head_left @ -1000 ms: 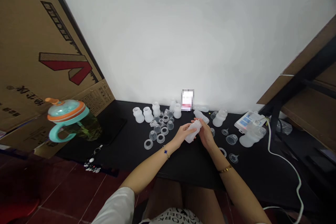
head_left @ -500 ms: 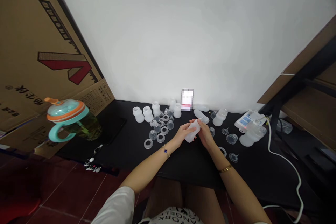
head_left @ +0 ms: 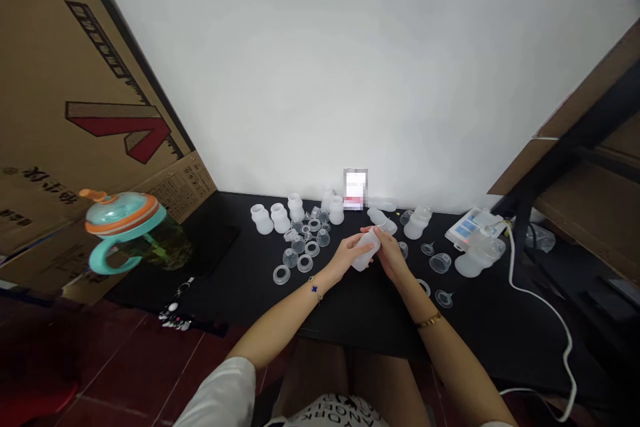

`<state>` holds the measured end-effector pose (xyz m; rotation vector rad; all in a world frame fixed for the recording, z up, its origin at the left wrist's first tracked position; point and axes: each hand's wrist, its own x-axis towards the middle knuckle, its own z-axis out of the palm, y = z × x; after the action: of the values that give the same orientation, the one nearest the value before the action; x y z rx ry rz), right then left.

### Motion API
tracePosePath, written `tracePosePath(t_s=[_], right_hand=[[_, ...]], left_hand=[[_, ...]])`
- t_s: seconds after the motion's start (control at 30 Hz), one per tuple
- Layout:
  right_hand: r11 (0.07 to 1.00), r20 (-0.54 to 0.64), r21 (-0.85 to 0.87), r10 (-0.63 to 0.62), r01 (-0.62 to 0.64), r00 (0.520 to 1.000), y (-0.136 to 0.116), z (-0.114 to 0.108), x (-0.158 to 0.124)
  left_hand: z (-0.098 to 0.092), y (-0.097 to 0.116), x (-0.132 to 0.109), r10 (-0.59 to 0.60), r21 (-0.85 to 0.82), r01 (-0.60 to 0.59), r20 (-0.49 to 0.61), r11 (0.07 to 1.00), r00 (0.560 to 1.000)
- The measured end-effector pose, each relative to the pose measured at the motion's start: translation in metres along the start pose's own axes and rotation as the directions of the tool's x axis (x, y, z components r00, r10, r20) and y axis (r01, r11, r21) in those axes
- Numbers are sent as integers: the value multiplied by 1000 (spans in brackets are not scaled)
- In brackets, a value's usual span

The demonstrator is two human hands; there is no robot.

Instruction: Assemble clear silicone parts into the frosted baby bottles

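A white, translucent baby bottle (head_left: pixel 364 257) lies tilted in my left hand (head_left: pixel 346 253), whose fingers wrap round its body with the base towards me. My right hand (head_left: pixel 391 252) is closed at the bottle's upper end; its fingers hide the neck and whatever sits on it. Left of my hands, several open white bottles (head_left: pixel 280 219) stand in a group. In front of them lie clear domed caps (head_left: pixel 290 257) and translucent screw rings (head_left: pixel 281 274). Beyond my hands another bottle (head_left: pixel 383 220) lies on its side. A bottle with a teat (head_left: pixel 418 223) stands to the right.
Clear nipple-like pieces (head_left: pixel 444 298) and a clear dome (head_left: pixel 441 263) lie right of my hands. Farther right sit a white device (head_left: pixel 473 229) and a white cable (head_left: pixel 545 312). A teal-handled jug (head_left: pixel 133 233), a keychain (head_left: pixel 175 310) and a large carton (head_left: pixel 90 113) are at left.
The view has shifted very slightly. Both hands stay on the bottle in nearly the same pose, with no other visible difference.
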<state>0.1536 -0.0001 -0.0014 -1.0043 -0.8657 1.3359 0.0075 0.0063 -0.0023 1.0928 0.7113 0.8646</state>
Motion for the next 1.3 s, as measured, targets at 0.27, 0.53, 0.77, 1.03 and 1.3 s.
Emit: tracePosePath(t_s=[0.27, 0.53, 0.77, 1.03, 1.3], right_hand=[[1000, -25, -9, -10, 9, 1000, 3, -1, 1], [1000, -45, -16, 4, -5, 999, 0, 1, 0], [1000, -59, -18, -20, 19, 998, 2, 0, 2], [998, -57, -32, -56, 54, 997, 2, 0, 2], [998, -78, -36, -45, 43, 996, 4, 1, 2]], left_hand=[[4, 5, -3, 3, 28, -2, -28, 1000, 1000], [7, 10, -6, 25, 32, -24, -33, 999, 999], [9, 13, -7, 46, 52, -43, -45, 998, 998], [5, -1, 0, 179, 137, -169, -66, 976, 982], [0, -6, 3, 326, 295, -276, -136, 915, 936]])
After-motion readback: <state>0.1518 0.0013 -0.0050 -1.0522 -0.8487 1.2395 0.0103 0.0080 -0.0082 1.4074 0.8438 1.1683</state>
